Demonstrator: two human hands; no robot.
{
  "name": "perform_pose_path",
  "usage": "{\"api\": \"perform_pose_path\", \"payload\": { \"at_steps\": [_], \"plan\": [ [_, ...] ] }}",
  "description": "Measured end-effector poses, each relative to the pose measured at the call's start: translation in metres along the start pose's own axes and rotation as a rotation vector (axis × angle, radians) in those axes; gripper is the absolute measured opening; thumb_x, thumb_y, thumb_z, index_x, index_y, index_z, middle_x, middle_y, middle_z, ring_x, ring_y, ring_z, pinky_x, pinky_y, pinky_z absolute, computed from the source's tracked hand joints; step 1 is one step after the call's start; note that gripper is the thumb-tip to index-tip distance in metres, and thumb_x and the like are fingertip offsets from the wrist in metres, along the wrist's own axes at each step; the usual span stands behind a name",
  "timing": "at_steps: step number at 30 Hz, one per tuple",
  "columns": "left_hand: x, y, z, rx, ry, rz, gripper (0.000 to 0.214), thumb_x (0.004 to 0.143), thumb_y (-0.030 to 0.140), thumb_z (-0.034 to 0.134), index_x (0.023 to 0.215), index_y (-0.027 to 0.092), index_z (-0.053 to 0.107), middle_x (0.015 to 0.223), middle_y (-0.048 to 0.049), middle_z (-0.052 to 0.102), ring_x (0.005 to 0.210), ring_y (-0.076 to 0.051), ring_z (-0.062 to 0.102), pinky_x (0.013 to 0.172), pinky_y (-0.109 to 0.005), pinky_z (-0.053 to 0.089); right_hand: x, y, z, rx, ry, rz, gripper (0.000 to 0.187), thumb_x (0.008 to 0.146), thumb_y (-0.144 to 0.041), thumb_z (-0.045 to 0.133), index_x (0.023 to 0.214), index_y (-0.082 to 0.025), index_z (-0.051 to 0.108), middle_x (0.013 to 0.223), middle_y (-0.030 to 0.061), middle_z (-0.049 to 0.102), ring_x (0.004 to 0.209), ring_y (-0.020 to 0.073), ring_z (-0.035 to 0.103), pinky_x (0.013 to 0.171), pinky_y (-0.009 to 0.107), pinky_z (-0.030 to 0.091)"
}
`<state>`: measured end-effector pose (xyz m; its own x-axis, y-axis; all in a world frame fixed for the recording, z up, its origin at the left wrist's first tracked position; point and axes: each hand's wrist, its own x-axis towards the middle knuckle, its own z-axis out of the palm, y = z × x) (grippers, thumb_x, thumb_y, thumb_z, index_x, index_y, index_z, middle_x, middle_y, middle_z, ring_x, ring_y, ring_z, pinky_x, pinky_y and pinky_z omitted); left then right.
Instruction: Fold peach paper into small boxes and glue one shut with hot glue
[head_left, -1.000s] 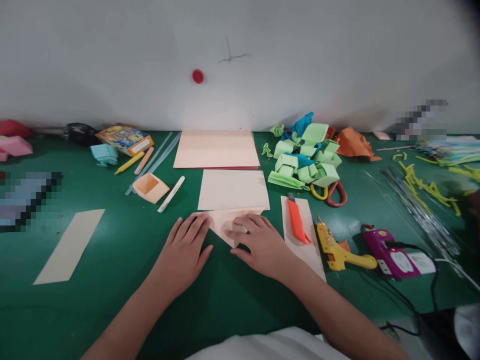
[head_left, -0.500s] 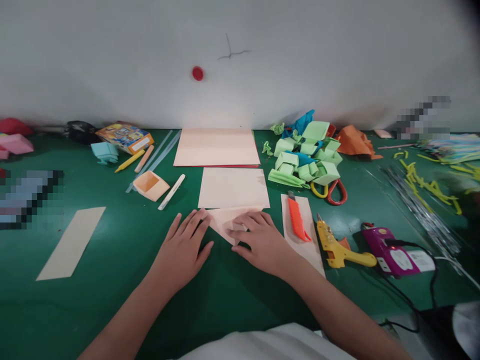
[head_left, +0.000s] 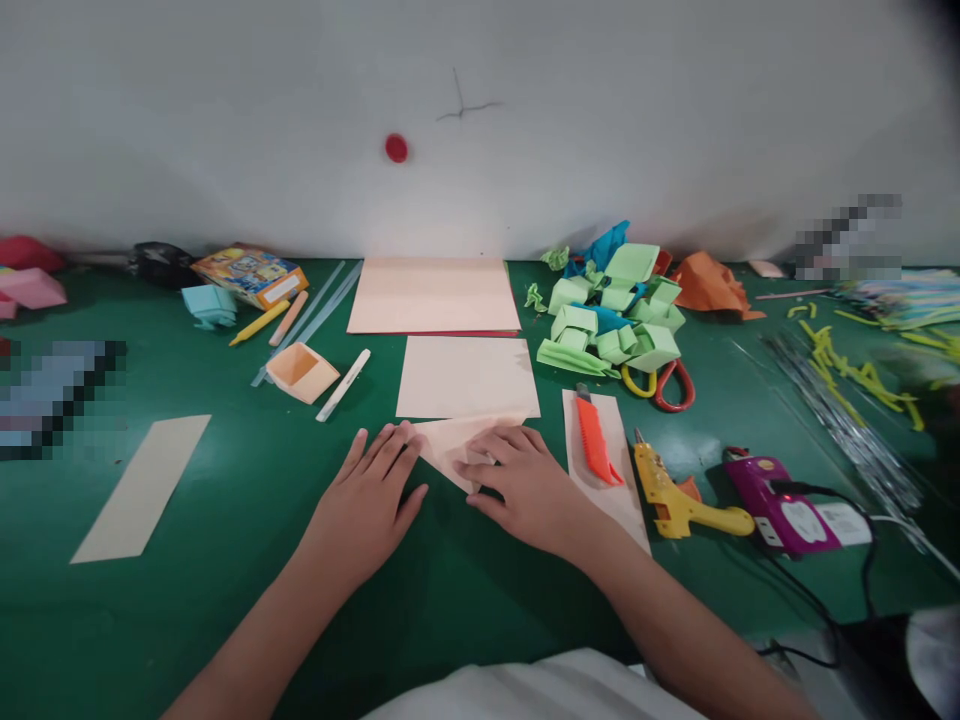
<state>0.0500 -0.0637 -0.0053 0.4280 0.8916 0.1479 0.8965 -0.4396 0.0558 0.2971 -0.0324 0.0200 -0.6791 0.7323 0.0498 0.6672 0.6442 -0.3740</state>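
**Folded peach paper [head_left: 445, 442] on the green tabletop [head_left: 420, 610]**

The triangular paper's left corner meets the fingertips of the left hand [head_left: 367, 492]; its right part lies under the fingers of the right hand [head_left: 527, 488]. Both hands are open, palms down, fingers spread. Just beyond them lies a pale rectangular sheet [head_left: 468, 376].

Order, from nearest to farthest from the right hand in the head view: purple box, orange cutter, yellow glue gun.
1. Orange cutter, right of the right hand
2. Yellow glue gun, right of the cutter
3. Purple box, rightmost
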Motion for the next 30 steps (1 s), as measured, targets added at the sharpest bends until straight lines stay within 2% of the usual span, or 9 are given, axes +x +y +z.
{"api": "perform_pose_path", "payload": {
  "at_steps": [7, 16, 21, 25, 27, 30],
  "plan": [
    [-0.002, 0.002, 0.003, -0.022, -0.012, -0.039, 0.052, 0.102, 0.035, 0.039, 0.148, 0.013, 0.045, 0.157, -0.0139, 0.044, 0.150, -0.032, 0.034, 0.120, -0.052, 0.036, 0.001, 0.000, -0.003, -0.003, -0.042, 0.015, 0.029, 0.101, -0.034, 0.057, 0.126, -0.030, 0.070, 0.133, 0.0036, 0.064, 0.131, 0.0256, 0.043, 0.111, 0.044, 0.031],
    [0.001, 0.004, -0.005, -0.023, -0.022, -0.046, 0.049, 0.101, 0.036, 0.042, 0.144, 0.015, 0.049, 0.153, -0.0139, 0.049, 0.144, -0.032, 0.043, 0.121, -0.054, 0.033, -0.001, -0.001, -0.008, 0.008, -0.028, 0.013, 0.029, 0.104, -0.038, 0.050, 0.120, -0.030, 0.073, 0.130, 0.0008, 0.066, 0.130, 0.0237, 0.047, 0.110, 0.043, 0.032],
    [0.001, 0.004, -0.007, 0.004, -0.031, -0.050, 0.048, 0.101, 0.036, 0.042, 0.144, 0.015, 0.050, 0.151, -0.0146, 0.051, 0.141, -0.033, 0.046, 0.120, -0.056, 0.033, -0.001, -0.002, -0.008, 0.010, -0.006, 0.027, 0.031, 0.106, -0.034, 0.045, 0.114, -0.029, 0.075, 0.127, 0.0014, 0.068, 0.128, 0.0231, 0.048, 0.108, 0.042, 0.032],
    [-0.001, 0.003, -0.008, 0.007, -0.051, -0.031, 0.051, 0.102, 0.038, 0.043, 0.147, 0.017, 0.047, 0.155, -0.0146, 0.047, 0.144, -0.033, 0.042, 0.120, -0.057, 0.031, 0.002, -0.006, -0.007, -0.001, 0.009, 0.049, 0.032, 0.106, -0.035, 0.043, 0.116, -0.026, 0.073, 0.124, 0.0024, 0.070, 0.122, 0.0243, 0.051, 0.103, 0.042, 0.035],
    [-0.004, 0.004, -0.008, 0.007, -0.060, -0.029, 0.055, 0.100, 0.043, 0.045, 0.150, 0.019, 0.045, 0.157, -0.0148, 0.044, 0.145, -0.034, 0.040, 0.120, -0.059, 0.029, 0.006, -0.011, -0.006, -0.025, 0.018, 0.071, 0.031, 0.104, -0.028, 0.043, 0.118, -0.024, 0.071, 0.122, 0.0042, 0.070, 0.118, 0.0250, 0.053, 0.102, 0.042, 0.036],
    [-0.008, 0.002, -0.005, 0.020, -0.071, -0.036, 0.064, 0.098, 0.051, 0.048, 0.154, 0.021, 0.039, 0.162, -0.0137, 0.037, 0.148, -0.036, 0.037, 0.120, -0.062, 0.028, 0.017, -0.020, -0.002, -0.098, 0.009, 0.082, 0.041, 0.095, -0.016, 0.047, 0.133, -0.021, 0.062, 0.124, 0.0077, 0.069, 0.113, 0.0282, 0.055, 0.101, 0.045, 0.036]
  ]
}}
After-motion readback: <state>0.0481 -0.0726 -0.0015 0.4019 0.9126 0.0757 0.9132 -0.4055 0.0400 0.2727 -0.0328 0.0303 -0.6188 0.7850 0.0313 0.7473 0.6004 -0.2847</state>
